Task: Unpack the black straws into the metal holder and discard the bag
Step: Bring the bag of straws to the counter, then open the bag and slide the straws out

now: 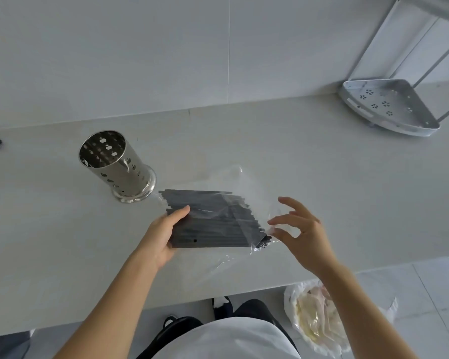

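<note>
Mid-frame, left hand [163, 235] grips the light, slippery bag [233, 187] of stiff black straws [213, 221]; right hand [300, 233], fingers spread, perhaps touching its open end; best pinched there.

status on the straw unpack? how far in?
Early. Done: nothing visible; the metal holder stands with no straws in it. In hand: left hand grips the black straws, still in the clear bag; right hand open at its other end. Left: remove straws, load holder, discard bag.
</note>
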